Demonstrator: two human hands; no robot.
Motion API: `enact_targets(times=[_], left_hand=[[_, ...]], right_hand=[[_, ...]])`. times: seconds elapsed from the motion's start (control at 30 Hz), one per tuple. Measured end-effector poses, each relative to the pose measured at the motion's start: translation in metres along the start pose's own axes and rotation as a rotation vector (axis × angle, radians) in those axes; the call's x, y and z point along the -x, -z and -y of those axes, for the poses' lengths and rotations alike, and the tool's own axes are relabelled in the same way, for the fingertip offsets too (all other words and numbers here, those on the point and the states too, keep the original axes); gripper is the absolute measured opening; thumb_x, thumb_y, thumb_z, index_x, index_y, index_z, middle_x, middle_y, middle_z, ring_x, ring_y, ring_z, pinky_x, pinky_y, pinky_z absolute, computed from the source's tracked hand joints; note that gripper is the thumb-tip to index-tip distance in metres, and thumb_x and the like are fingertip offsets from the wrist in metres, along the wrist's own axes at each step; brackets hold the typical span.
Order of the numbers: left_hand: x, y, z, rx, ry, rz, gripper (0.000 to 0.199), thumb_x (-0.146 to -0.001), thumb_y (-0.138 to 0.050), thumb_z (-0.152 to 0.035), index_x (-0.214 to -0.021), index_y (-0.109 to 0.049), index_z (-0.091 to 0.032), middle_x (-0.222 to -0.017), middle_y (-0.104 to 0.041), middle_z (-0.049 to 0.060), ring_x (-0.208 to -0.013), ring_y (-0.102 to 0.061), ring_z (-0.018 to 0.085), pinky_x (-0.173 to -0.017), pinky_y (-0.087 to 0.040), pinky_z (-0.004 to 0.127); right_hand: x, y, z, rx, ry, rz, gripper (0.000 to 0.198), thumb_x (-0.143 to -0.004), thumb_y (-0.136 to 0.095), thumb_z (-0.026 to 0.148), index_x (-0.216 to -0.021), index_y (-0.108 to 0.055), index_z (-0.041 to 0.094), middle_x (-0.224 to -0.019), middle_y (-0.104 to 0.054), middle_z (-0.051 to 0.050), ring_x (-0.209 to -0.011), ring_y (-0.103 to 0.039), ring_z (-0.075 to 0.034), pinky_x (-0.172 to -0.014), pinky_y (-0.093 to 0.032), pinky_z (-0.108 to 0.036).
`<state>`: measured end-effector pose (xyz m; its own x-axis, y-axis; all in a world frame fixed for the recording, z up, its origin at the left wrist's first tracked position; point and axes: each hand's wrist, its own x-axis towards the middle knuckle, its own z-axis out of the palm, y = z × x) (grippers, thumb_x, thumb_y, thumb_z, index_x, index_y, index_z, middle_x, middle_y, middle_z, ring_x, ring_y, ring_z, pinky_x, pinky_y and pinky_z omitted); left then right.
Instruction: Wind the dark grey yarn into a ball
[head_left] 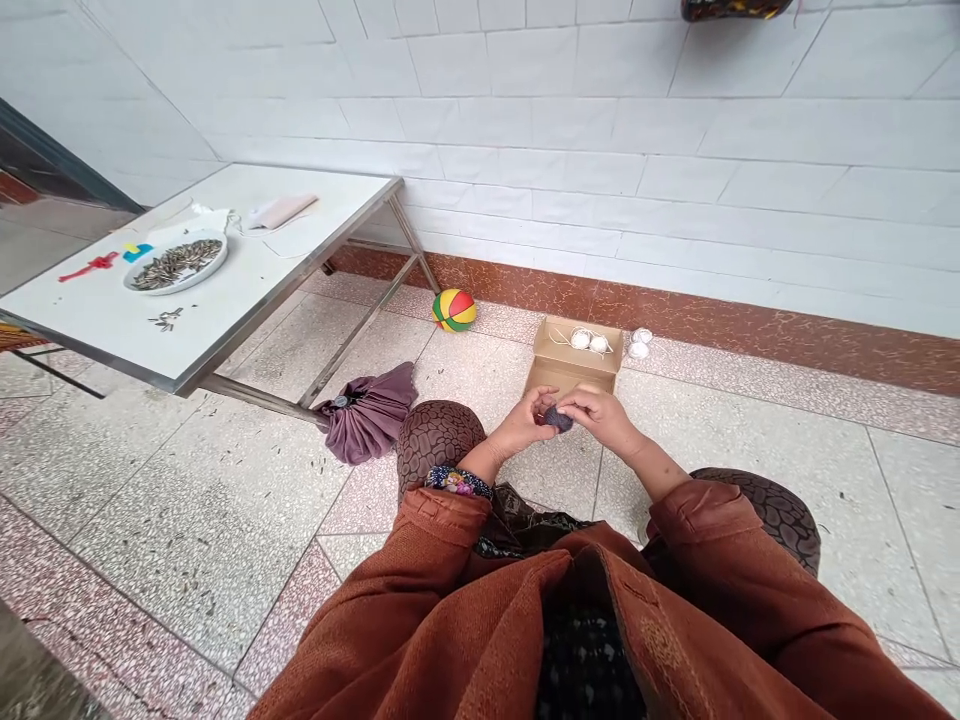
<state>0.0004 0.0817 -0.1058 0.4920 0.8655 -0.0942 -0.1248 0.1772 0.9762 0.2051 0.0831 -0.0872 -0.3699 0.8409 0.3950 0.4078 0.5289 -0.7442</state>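
Observation:
Between my two hands, above my lap, is a small dark grey-purple ball [558,419] that looks like wound yarn. My left hand [525,422] curls its fingers and thumb around the ball's left side. On the upper right of the ball, the fingertips of my right hand [596,412] are pinched together; any strand between them is too small to see. Just beyond my hands lies an open cardboard box [576,376] on the floor. White yarn balls [589,341] rest in its far part, with loose white string, and more white balls [640,343] sit beside it on the right.
At the left stands a white table [247,270] with metal legs. It carries a white plate [217,262] of seed-like bits, a red item [90,266] and a pinkish packet [283,211]. A purple cloth bag [367,415] and a colourful ball [454,311] are on the floor.

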Motion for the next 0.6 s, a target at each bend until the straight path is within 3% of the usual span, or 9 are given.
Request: enact_targets(times=[0.07, 0.13, 0.23, 0.33, 0.5, 0.6], left_hand=[[0.002, -0.002, -0.005, 0.101, -0.019, 0.107, 0.081, -0.06, -0.084, -0.017, -0.134, -0.053, -0.026, -0.103, -0.062, 0.002, -0.095, -0.059, 0.018, -0.086, -0.044, 0.032], [0.004, -0.004, -0.011, 0.197, -0.048, 0.116, 0.082, -0.062, -0.085, -0.019, -0.136, -0.053, -0.028, -0.103, -0.062, 0.003, -0.096, -0.059, 0.018, -0.087, -0.044, 0.032], [0.005, -0.006, -0.017, 0.293, -0.083, -0.001, 0.078, -0.063, -0.085, -0.022, -0.135, -0.055, -0.027, -0.106, -0.061, 0.003, -0.097, -0.058, 0.017, -0.089, -0.044, 0.032], [0.002, -0.004, -0.016, 0.3, -0.085, -0.133, 0.072, -0.064, -0.083, -0.024, -0.131, -0.057, -0.025, -0.109, -0.061, 0.004, -0.1, -0.058, 0.017, -0.092, -0.044, 0.033], [-0.004, 0.004, -0.007, 0.034, -0.055, -0.372, 0.072, -0.061, -0.08, -0.02, -0.128, -0.054, -0.022, -0.107, -0.056, 0.002, -0.089, -0.057, 0.014, -0.086, -0.045, 0.032], [-0.004, 0.004, -0.003, -0.176, -0.024, -0.348, 0.079, -0.057, -0.079, -0.015, -0.131, -0.052, -0.022, -0.105, -0.055, 0.002, -0.083, -0.055, 0.013, -0.077, -0.045, 0.03]], right_hand=[[-0.003, -0.001, -0.007, -0.021, -0.039, -0.045, 0.024, -0.099, -0.06, 0.04, -0.089, -0.074, 0.023, -0.084, -0.069, -0.005, -0.079, -0.063, -0.02, -0.075, -0.051, -0.033], [-0.003, -0.004, -0.013, -0.034, -0.09, -0.061, 0.023, -0.1, -0.058, 0.037, -0.089, -0.072, 0.022, -0.084, -0.069, -0.005, -0.08, -0.064, -0.02, -0.074, -0.051, -0.033], [0.002, -0.013, -0.018, 0.002, -0.154, -0.022, 0.022, -0.101, -0.052, 0.033, -0.09, -0.068, 0.022, -0.086, -0.069, -0.005, -0.08, -0.064, -0.02, -0.073, -0.05, -0.032], [0.011, -0.021, -0.013, 0.086, -0.133, 0.094, 0.024, -0.102, -0.05, 0.033, -0.09, -0.067, 0.022, -0.084, -0.067, -0.004, -0.08, -0.065, -0.02, -0.073, -0.05, -0.031], [0.021, -0.014, 0.009, 0.083, 0.034, 0.245, 0.026, -0.104, -0.051, 0.038, -0.096, -0.07, 0.024, -0.085, -0.067, -0.004, -0.078, -0.065, -0.019, -0.073, -0.05, -0.03], [0.018, -0.003, 0.018, 0.017, 0.064, 0.196, 0.026, -0.104, -0.053, 0.041, -0.098, -0.073, 0.024, -0.084, -0.068, -0.004, -0.074, -0.064, -0.018, -0.071, -0.05, -0.03]])
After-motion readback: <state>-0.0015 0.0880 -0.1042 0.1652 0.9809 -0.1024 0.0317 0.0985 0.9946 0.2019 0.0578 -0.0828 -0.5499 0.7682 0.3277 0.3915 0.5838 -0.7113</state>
